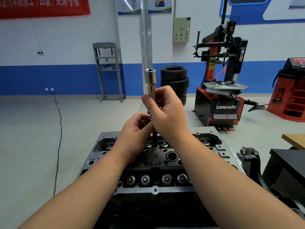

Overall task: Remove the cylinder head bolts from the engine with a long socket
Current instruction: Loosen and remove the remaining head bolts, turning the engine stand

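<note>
Upright – socket (150,83) in both hands (166,111)

The right hand (166,111) grips the long socket (150,83) upright above the cylinder head (155,190), its wide chrome end uppermost and clear of the fingers, while the left hand (137,129) pinches at the socket's lower end, where a dark bolt shank (154,138) hangs straight down toward the centre of the head. The cylinder head lies flat in front of the person, with a row of round valve spring caps (156,179) exposed along its near side. Behind stand a stack of tyres (175,83), a red-and-black tyre changer (222,90) and a grey press frame (109,70) against the blue-and-white wall.
</note>
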The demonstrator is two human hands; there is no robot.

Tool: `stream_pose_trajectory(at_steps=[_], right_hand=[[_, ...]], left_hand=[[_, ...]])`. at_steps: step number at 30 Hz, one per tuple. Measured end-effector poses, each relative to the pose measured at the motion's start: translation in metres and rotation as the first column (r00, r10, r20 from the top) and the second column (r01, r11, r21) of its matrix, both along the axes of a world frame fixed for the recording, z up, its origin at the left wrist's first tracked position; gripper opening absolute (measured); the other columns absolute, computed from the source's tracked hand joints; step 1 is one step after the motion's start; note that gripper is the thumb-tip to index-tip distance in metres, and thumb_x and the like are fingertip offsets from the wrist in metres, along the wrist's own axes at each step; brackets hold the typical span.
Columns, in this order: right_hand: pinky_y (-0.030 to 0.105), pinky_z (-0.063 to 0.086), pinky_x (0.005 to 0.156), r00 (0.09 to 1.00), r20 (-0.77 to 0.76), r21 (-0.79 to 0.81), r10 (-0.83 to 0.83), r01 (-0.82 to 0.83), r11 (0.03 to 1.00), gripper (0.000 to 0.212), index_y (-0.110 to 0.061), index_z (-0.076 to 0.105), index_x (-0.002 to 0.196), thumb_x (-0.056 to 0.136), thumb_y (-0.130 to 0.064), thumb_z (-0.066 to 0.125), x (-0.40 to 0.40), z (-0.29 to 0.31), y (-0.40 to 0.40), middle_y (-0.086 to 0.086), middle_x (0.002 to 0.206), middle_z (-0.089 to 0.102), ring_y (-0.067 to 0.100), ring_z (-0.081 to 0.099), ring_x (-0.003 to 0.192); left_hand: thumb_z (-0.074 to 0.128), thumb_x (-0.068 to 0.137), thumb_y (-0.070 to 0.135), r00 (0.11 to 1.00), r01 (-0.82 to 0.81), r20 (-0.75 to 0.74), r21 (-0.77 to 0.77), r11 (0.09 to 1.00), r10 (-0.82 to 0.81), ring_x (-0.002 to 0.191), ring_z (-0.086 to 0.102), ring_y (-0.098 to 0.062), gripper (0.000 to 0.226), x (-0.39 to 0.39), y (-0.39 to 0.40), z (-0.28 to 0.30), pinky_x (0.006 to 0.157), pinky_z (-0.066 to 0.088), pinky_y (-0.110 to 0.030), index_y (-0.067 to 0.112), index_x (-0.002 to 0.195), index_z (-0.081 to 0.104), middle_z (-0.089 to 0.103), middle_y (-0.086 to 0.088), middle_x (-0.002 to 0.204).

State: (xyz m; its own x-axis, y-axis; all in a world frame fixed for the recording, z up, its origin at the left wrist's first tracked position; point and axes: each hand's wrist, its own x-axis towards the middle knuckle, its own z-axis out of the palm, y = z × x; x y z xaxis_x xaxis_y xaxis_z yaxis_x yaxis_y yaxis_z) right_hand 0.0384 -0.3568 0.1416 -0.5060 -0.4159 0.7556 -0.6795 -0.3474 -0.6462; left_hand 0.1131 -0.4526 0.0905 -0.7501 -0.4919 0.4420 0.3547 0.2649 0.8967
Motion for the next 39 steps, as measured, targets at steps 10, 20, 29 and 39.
stream_pose_trajectory(at_steps=[10,20,29,39], right_hand=[[0.043,0.057,0.070,0.999,0.014,0.017,0.051,-0.051,0.999,0.007,-0.029,0.061,0.096,0.095,-0.036,0.063,0.0001,0.0000,-0.0008,-0.011,0.080,0.066,0.014,0.064,0.072],[0.038,0.056,0.072,0.995,0.063,0.044,0.073,-0.076,0.996,0.018,-0.021,0.065,0.097,0.102,-0.033,0.053,0.0006,0.0007,-0.0010,-0.007,0.088,0.071,0.007,0.062,0.071],[0.044,0.057,0.072,0.999,0.006,0.014,0.040,-0.041,0.999,0.010,-0.022,0.062,0.092,0.097,-0.031,0.062,0.0012,0.0008,0.0006,-0.001,0.084,0.071,0.013,0.064,0.073],[0.050,0.057,0.069,0.998,0.046,-0.025,0.043,-0.042,0.999,0.014,-0.031,0.057,0.089,0.091,-0.034,0.071,0.0013,0.0020,0.0015,-0.004,0.079,0.065,0.024,0.066,0.074]], left_hand=[[0.066,0.094,0.044,0.999,0.026,0.022,0.008,1.000,-0.026,0.087,0.072,-0.024,0.014,0.0012,0.0014,0.0017,0.075,0.058,-0.040,0.034,0.099,0.074,0.077,-0.006,0.096],[0.055,0.102,0.040,0.996,0.089,0.009,0.075,0.993,-0.090,0.088,0.075,-0.023,0.029,0.0006,0.0015,0.0009,0.073,0.059,-0.030,0.018,0.109,0.073,0.077,-0.008,0.096],[0.060,0.095,0.049,0.996,0.088,-0.008,0.059,0.994,-0.088,0.088,0.073,-0.021,0.024,0.0004,0.0019,0.0014,0.073,0.058,-0.031,0.032,0.102,0.075,0.076,-0.007,0.096],[0.073,0.085,0.049,1.000,0.006,0.026,0.024,1.000,-0.006,0.084,0.067,-0.024,0.021,0.0019,0.0018,0.0013,0.073,0.053,-0.038,0.032,0.096,0.073,0.075,-0.009,0.094]])
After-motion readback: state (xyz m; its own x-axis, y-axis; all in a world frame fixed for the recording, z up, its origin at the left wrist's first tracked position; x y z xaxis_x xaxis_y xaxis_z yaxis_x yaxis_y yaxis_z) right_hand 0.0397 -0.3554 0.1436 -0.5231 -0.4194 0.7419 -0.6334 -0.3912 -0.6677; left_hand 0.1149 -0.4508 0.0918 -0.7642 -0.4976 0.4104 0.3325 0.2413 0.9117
